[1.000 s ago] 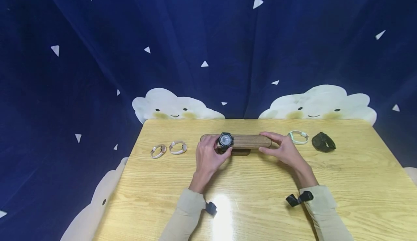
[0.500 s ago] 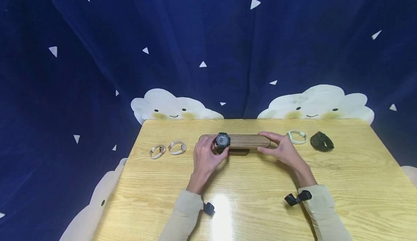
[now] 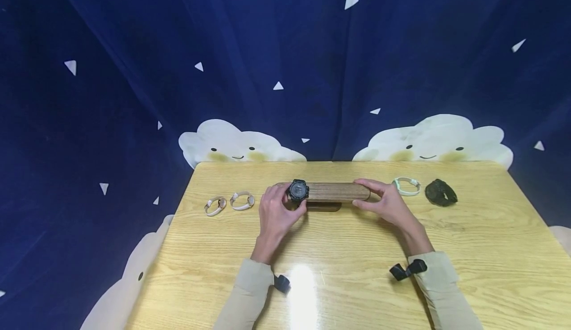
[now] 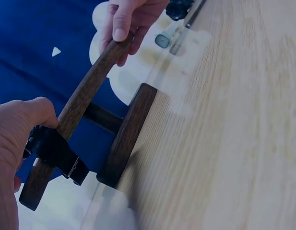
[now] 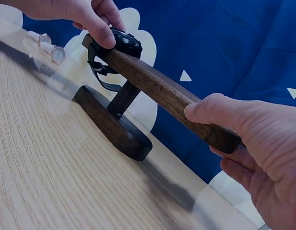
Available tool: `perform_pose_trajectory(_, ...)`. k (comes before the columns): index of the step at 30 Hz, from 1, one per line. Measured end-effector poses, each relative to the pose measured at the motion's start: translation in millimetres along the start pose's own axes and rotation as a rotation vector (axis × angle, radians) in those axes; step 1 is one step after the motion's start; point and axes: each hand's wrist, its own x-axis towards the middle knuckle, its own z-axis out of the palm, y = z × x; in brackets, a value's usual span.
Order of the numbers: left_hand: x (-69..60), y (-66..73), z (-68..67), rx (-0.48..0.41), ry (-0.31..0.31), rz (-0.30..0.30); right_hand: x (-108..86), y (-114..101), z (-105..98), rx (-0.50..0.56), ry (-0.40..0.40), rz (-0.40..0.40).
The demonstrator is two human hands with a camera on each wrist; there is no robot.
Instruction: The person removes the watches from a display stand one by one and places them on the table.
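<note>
A dark wooden watch stand (image 3: 336, 192) with a crossbar on a short post stands near the back middle of the table. Looped around the bar's left part is a black sports watch (image 3: 298, 190), its dial facing up. My left hand (image 3: 275, 211) pinches this watch by its sides, thumb at the front. In the right wrist view, the watch's strap (image 5: 103, 72) hangs beneath the bar. At the bar's other end, my right hand (image 3: 388, 203) grips the wood between thumb and fingers. The stand's base (image 5: 114, 127) rests on the tabletop below.
Two watches with pale straps, one (image 3: 216, 206) further left and one (image 3: 242, 201) nearer, lie left of the stand. Right of it are a mint-green watch (image 3: 407, 186) and another black watch (image 3: 440, 192). A blue curtain (image 3: 276, 47) hangs behind the wooden table (image 3: 357, 270).
The left hand has slid the black watch leftward along the bar, toward its left end. The right hand keeps its grip at the right end.
</note>
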Motion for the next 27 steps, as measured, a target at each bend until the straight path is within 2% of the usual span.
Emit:
perform_pose_trajectory(13, 1.6, -12.5, -5.6, 0.012, 0.018, -0.040, -0.2, -1.3, -0.2, 0.016, 0.002, -0.014)
perform_pose_trajectory(20, 4.6, -17.5, -10.4, 0.012, 0.023, -0.023, 0.0, -3.0, -0.6, 0.004, 0.001, -0.022)
perform_pose_trajectory(27, 7.5, -24.8, -17.0, 0.002, -0.014, -0.051, -0.2, -6.4, 0.4, 0.012, 0.002, -0.024)
